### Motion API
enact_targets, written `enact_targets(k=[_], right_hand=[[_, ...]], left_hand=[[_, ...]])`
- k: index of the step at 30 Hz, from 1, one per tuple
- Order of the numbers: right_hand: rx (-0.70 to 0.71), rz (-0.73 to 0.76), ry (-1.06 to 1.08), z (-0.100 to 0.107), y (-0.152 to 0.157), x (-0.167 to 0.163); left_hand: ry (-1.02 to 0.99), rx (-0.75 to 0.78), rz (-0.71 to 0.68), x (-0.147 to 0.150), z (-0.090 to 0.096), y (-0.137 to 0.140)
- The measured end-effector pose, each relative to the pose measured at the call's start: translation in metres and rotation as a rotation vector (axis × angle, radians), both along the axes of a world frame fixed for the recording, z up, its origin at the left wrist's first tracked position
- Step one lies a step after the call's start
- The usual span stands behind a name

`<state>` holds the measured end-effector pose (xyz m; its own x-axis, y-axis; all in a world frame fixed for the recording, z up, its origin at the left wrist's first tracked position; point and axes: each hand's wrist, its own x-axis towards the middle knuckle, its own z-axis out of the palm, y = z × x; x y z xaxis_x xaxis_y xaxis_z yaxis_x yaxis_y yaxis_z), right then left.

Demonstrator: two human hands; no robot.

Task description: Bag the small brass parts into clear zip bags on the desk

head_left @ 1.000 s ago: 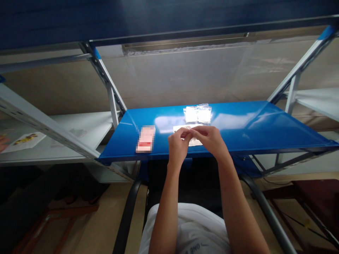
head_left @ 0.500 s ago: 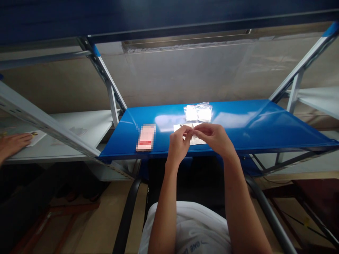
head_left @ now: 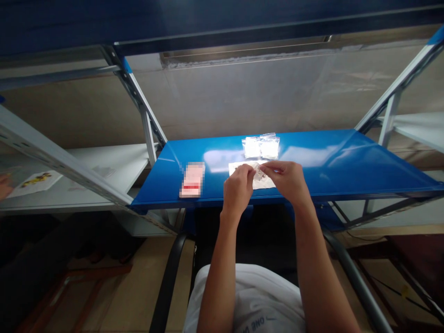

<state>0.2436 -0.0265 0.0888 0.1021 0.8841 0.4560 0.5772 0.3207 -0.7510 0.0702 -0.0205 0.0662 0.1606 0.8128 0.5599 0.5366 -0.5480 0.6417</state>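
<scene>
Both of my hands are over a white sheet (head_left: pixel 267 183) that lies near the front edge of the blue shelf (head_left: pixel 329 162). My left hand (head_left: pixel 239 185) has its fingertips pinched together above the sheet's left part. Close beside it, my right hand (head_left: pixel 286 178) pinches with thumb and forefinger. Whatever sits between the fingertips is too small to name. Small dark bits show on the sheet between the hands. Just behind the sheet lie two clear zip bags (head_left: pixel 261 147) with bright white contents, under strong glare.
A pixelated pink-and-red flat item (head_left: pixel 192 180) lies left of the sheet. On the white neighbouring shelf (head_left: pixel 104 185), another person's hand (head_left: pixel 4 186) is beside a white sheet (head_left: pixel 38 181) with yellow and dark pieces. Metal posts (head_left: pixel 138 101) flank the blue shelf, and a dark blue shelf (head_left: pixel 222 23) hangs overhead.
My fingertips have drawn apart, the right hand shifting rightward, uncovering more of the sheet's middle. The other person's hand has pulled back left, exposing the yellow pieces.
</scene>
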Motion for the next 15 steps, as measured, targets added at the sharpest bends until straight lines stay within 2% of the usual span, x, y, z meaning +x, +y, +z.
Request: enact_targets(k=[4,10,15], right_hand=[[0.044,-0.102,-0.116,-0.001,0.000,-0.003],[0.006,-0.079,-0.221,0.003,-0.003,-0.022],[0.023,-0.094,-0.200,0.004,-0.002,-0.024]], left_hand=[[0.007,0.009,0.083,-0.002,-0.001,0.001],[-0.049,0.064,0.026,0.008,0.001,-0.004],[-0.113,0.042,0.069,0.016,0.005,-0.001]])
